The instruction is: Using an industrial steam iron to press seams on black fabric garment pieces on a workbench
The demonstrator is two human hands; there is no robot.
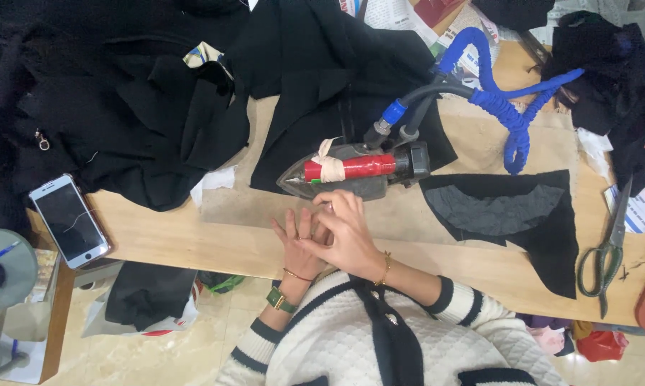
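Lying just beyond both hands' empty, overlapping fingers [322, 229], steam iron [351, 171] rests untouched.

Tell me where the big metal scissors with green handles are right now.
In the head view, the metal scissors with green handles lie at the right end of the wooden table, just right of the black and grey quilted fabric piece.
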